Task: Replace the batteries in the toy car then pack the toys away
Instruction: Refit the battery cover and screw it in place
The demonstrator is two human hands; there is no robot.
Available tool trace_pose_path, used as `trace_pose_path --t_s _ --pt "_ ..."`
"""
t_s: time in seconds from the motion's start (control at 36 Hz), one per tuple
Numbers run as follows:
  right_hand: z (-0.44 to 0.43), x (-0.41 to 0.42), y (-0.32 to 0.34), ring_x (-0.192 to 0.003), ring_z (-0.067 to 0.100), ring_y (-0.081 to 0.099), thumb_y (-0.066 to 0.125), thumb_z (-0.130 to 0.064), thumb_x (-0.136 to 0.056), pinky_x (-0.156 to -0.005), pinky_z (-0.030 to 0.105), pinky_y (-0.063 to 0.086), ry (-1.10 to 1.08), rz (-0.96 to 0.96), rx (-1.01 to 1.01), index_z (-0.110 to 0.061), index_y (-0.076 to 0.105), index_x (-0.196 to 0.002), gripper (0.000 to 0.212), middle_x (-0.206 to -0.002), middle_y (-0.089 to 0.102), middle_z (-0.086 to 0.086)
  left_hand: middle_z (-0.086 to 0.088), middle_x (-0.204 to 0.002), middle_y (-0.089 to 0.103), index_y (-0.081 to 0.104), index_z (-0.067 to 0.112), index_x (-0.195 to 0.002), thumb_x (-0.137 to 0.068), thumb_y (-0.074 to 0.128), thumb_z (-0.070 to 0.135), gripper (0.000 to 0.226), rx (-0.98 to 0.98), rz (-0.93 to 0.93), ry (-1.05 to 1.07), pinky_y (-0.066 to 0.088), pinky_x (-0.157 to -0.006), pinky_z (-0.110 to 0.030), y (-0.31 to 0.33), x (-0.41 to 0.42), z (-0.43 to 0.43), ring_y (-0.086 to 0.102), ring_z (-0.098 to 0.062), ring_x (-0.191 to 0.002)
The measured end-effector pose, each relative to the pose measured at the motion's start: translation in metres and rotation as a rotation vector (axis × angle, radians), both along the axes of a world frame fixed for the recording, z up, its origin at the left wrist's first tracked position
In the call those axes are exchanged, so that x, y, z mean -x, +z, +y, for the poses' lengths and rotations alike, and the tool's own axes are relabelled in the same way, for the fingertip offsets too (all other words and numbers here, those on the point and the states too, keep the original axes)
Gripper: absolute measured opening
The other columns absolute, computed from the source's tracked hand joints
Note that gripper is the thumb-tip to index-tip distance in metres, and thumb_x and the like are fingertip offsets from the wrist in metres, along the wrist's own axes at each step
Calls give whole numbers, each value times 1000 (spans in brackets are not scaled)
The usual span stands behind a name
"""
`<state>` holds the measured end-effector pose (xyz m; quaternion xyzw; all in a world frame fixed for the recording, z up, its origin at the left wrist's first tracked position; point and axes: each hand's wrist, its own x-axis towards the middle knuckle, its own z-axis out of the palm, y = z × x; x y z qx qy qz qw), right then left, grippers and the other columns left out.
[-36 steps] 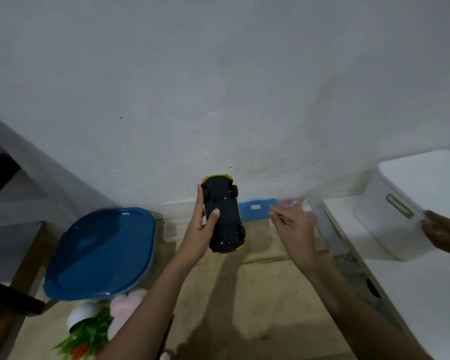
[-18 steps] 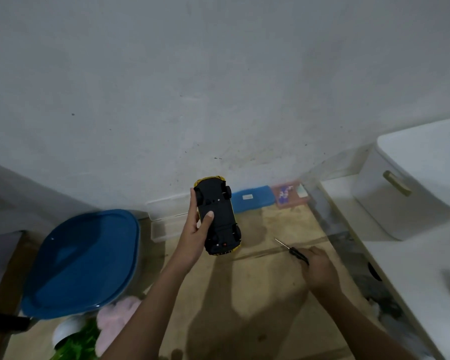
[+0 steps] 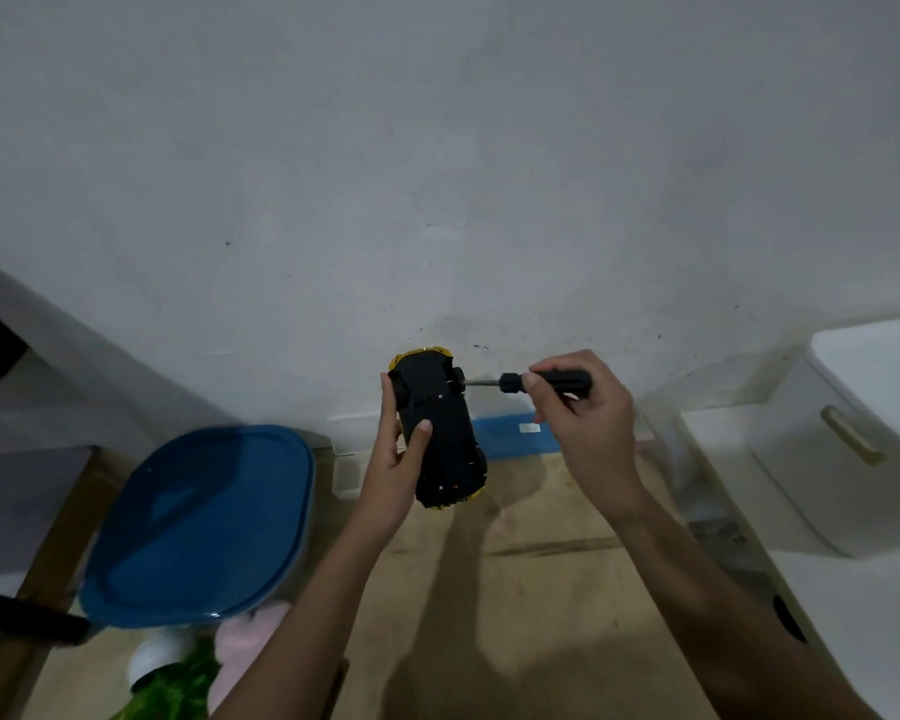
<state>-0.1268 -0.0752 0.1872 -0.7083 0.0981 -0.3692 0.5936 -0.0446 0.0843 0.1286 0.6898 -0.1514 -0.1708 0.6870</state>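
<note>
A yellow toy car [image 3: 440,431] is held up with its black underside facing me. My left hand [image 3: 396,462] grips it from the left, thumb pressed on the underside. In my right hand [image 3: 585,423] is a black-handled screwdriver [image 3: 533,380], pinched by the fingers and lying level. Its metal tip points left and reaches the car's upper right edge, by a wheel. Whether the tip sits in a screw is too small to tell.
A container with a blue lid [image 3: 204,522] stands at the left. Below it lie a pink plush toy [image 3: 245,646] and green toy leaves [image 3: 178,688]. A white lidded bin [image 3: 853,439] sits on a white surface at right. A blue box [image 3: 515,436] lies against the wall.
My right hand picked the screwdriver up from the wooden surface and raised it to the car's upper right edge. The left hand kept the car nearly still.
</note>
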Motion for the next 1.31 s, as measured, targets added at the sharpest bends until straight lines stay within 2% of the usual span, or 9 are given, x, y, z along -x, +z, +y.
trace_pose_path --t_s 0.17,0.61,0.81,0.94,1.03,1.08,1.14,1.22,1.31 --pt "23 -11 1 -65 25 64 65 -1 -82 -54 19 54 34 -33 69 -23 60 -77 23 -83 57 10 5 -138 40 2 57 -132 -98 44 25 63 3 -31 32 50 -77 -7 6 -1 9 50 -11 -117" --pt "34 -13 -2 -70 17 66 65 -2 -82 -55 23 56 23 -13 55 -12 62 -82 10 -85 58 9 0 -145 39 -1 54 -133 -98 42 25 63 -2 -69 3 49 -77 -7 11 2 14 50 -9 -115" --pt "34 -13 -2 -71 17 66 65 -2 -82 -55 20 56 21 -4 65 -9 62 -83 7 -85 58 13 1 -148 36 -1 54 -133 -98 42 25 63 0 -89 -14 48 -74 -4 10 2 13 49 6 -105" --pt "34 -15 -2 -73 18 66 65 -3 -83 -55 24 57 15 -6 97 -9 62 -83 7 -86 58 11 3 -147 36 -1 54 -134 -98 42 24 63 0 -106 -6 49 -76 -5 11 2 14 51 1 -109" --pt "32 -16 -2 -74 20 65 66 -6 -82 -55 30 58 13 12 188 -8 63 -83 4 -85 57 8 6 -145 38 0 56 -134 -98 43 25 64 -19 -145 -8 50 -86 -14 10 2 14 53 -2 -113" --pt "30 -18 -2 -74 17 63 66 -9 -82 -55 32 58 10 27 306 -6 63 -82 4 -82 56 0 4 -146 39 1 65 -131 -97 45 33 64 -62 -192 11 48 -99 -34 10 2 14 50 -14 -123" --pt "29 -18 1 -73 9 60 65 -10 -81 -57 22 56 35 37 414 -4 63 -82 7 -79 53 -4 6 -141 41 1 70 -130 -92 45 46 63 -123 -240 38 44 -103 -47 7 0 15 49 -20 -125" --pt "28 -19 8 -73 -3 54 67 -8 -80 -61 5 46 93 70 563 -3 62 -83 8 -81 53 -2 4 -129 45 -2 67 -133 -88 40 52 64 -212 -275 48 46 -99 -49 4 -3 16 51 -18 -118" --pt "23 -20 12 -70 -2 52 68 -7 -79 -63 6 44 143 99 645 -4 63 -84 8 -81 55 1 -4 -121 49 -5 63 -135 -94 40 43 65 -258 -312 49 50 -93 -47 6 -3 17 55 -16 -107"
